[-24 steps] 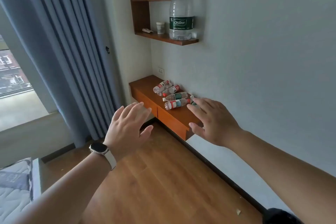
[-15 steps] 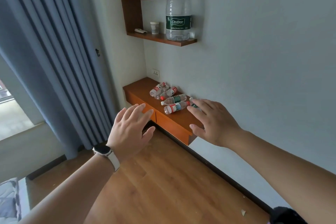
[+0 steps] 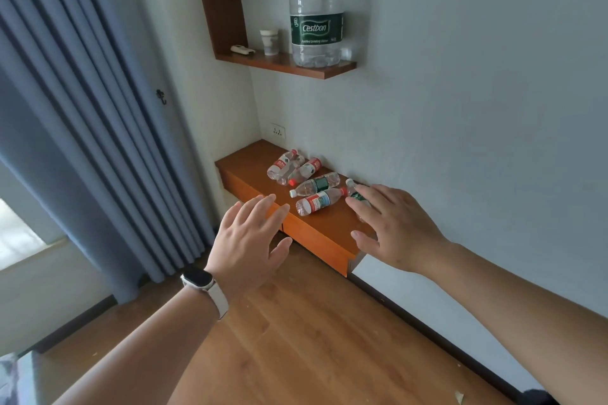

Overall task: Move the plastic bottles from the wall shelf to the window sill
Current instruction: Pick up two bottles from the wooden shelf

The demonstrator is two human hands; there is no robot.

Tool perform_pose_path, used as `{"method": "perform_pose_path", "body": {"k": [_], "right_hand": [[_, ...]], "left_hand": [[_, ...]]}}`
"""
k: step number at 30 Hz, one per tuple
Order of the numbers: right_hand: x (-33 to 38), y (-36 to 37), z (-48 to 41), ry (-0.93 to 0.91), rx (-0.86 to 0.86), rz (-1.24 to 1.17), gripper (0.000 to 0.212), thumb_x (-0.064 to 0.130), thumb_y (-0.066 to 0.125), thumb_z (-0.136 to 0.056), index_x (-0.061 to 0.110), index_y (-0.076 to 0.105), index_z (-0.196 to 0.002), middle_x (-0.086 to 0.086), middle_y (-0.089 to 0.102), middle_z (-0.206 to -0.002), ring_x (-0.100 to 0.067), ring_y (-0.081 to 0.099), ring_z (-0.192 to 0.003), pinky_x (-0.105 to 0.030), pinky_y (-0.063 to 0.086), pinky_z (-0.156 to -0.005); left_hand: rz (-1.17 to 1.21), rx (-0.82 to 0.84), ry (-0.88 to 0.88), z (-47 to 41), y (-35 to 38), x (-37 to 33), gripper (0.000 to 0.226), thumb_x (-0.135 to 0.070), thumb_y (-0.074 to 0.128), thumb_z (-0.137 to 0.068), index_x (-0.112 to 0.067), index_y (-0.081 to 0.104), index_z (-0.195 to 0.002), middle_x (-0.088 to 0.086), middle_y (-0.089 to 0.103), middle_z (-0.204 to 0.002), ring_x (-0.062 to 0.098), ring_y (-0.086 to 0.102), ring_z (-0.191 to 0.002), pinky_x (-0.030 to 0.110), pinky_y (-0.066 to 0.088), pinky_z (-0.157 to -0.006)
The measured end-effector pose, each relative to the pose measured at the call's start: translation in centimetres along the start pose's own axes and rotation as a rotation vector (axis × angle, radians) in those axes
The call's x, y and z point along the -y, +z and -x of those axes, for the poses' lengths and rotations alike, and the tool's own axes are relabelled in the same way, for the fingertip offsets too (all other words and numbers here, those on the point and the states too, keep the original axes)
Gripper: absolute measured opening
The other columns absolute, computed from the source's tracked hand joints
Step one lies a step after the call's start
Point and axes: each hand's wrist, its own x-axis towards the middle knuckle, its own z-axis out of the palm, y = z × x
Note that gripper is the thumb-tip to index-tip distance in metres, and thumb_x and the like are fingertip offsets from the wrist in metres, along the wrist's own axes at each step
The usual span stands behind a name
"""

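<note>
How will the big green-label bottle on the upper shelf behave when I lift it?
The big bottle looks nearly empty, so it is probably light. Its thin clear walls may dent under a squeeze. Standing tall on the narrow shelf, it could tip if nudged.

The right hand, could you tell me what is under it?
Under the right hand lies a green-label bottle; only its cap end shows, the rest being covered. Whether the fingers touch it is unclear.

Blue curtain left; paper cup on upper shelf; wall socket.
</note>
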Motion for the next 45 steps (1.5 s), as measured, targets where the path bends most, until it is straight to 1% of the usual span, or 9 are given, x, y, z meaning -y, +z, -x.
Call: {"method": "perform_pose_path", "body": {"k": [7,14,17,24,29,34,38,41,45], "right_hand": [[-6.2,3.5,-5.0,0.002,0.004,-0.052,0.057,0.055,0.045,-0.093,0.021,0.054,-0.137,-0.009,0.053,-0.145,-0.032,0.049,-0.132,-0.048,0.043,-0.105],[-14.0,6.1,-9.5,-0.006,-0.041,-0.073,0.054,0.052,0.051,-0.089,0.020,0.059,-0.132,-0.007,0.058,-0.139,-0.032,0.056,-0.126,-0.049,0.047,-0.100],[-16.2,7.6,-10.7,0.000,-0.046,-0.086,0.053,0.052,0.052,-0.088,0.021,0.060,-0.129,-0.007,0.060,-0.138,-0.032,0.057,-0.125,-0.049,0.048,-0.099],[-19.0,11.0,-13.4,-0.002,-0.018,-0.146,0.056,0.055,0.045,-0.091,0.021,0.057,-0.134,-0.006,0.057,-0.141,-0.032,0.055,-0.128,-0.050,0.047,-0.102],[-19.7,13.2,-15.9,0.008,0.047,-0.176,0.057,0.054,0.045,-0.092,0.021,0.053,-0.137,-0.006,0.054,-0.144,-0.031,0.052,-0.131,-0.050,0.047,-0.104],[-20.3,15.5,-18.2,0.029,0.121,-0.177,0.060,0.055,0.035,-0.093,0.021,0.050,-0.140,-0.005,0.049,-0.148,-0.028,0.047,-0.134,-0.049,0.044,-0.106],[-20.9,17.7,-20.5,0.101,0.150,-0.131,0.055,0.054,0.043,-0.094,0.023,0.051,-0.139,-0.005,0.050,-0.148,-0.029,0.049,-0.134,-0.047,0.042,-0.107],[-21.0,19.0,-22.4,0.108,0.160,-0.084,0.053,0.052,0.049,-0.091,0.023,0.054,-0.135,-0.004,0.056,-0.143,-0.027,0.056,-0.127,-0.044,0.047,-0.101],[-20.9,21.0,-24.9,0.158,0.178,-0.031,0.051,0.052,0.058,-0.087,0.022,0.060,-0.128,-0.002,0.060,-0.135,-0.023,0.060,-0.119,-0.040,0.051,-0.096]], "left_hand": [[-0.003,0.027,-0.046,-8.0,3.6,-0.7,0.060,-0.056,0.036,-0.093,-0.021,0.060,-0.136,0.008,0.059,-0.142,0.032,0.055,-0.132,0.058,0.042,-0.108],[-0.024,-0.017,-0.031,-16.5,7.0,-2.8,0.051,-0.050,0.050,-0.093,-0.023,0.058,-0.135,0.005,0.060,-0.141,0.032,0.056,-0.132,0.055,0.042,-0.107],[-0.064,0.006,-0.025,-18.8,8.7,-3.1,0.051,-0.051,0.051,-0.093,-0.025,0.057,-0.136,0.003,0.060,-0.141,0.030,0.055,-0.132,0.053,0.041,-0.108],[-0.093,0.055,-0.039,-22.3,11.5,-2.6,0.048,-0.051,0.055,-0.091,-0.024,0.062,-0.130,0.002,0.064,-0.136,0.030,0.060,-0.127,0.053,0.044,-0.105],[-0.081,0.102,-0.058,-24.2,14.0,-1.2,0.050,-0.053,0.054,-0.091,-0.025,0.059,-0.133,0.003,0.062,-0.139,0.030,0.058,-0.129,0.054,0.043,-0.106],[-0.023,0.160,-0.053,-27.0,17.6,1.2,0.052,-0.053,0.053,-0.091,-0.025,0.057,-0.135,0.004,0.061,-0.141,0.032,0.057,-0.131,0.056,0.043,-0.107],[0.044,0.240,-0.042,-29.9,20.5,3.2,0.053,-0.055,0.050,-0.091,-0.027,0.058,-0.135,0.003,0.060,-0.143,0.030,0.054,-0.134,0.051,0.036,-0.110],[0.091,0.294,-0.033,-32.1,22.6,4.8,0.059,-0.059,0.038,-0.094,-0.032,0.048,-0.146,-0.002,0.046,-0.155,0.027,0.039,-0.146,0.050,0.027,-0.119],[0.159,0.343,0.003,-34.3,25.9,7.2,0.063,-0.062,0.030,-0.095,-0.036,0.038,-0.151,-0.006,0.034,-0.162,0.025,0.027,-0.152,0.046,0.015,-0.122]]}}
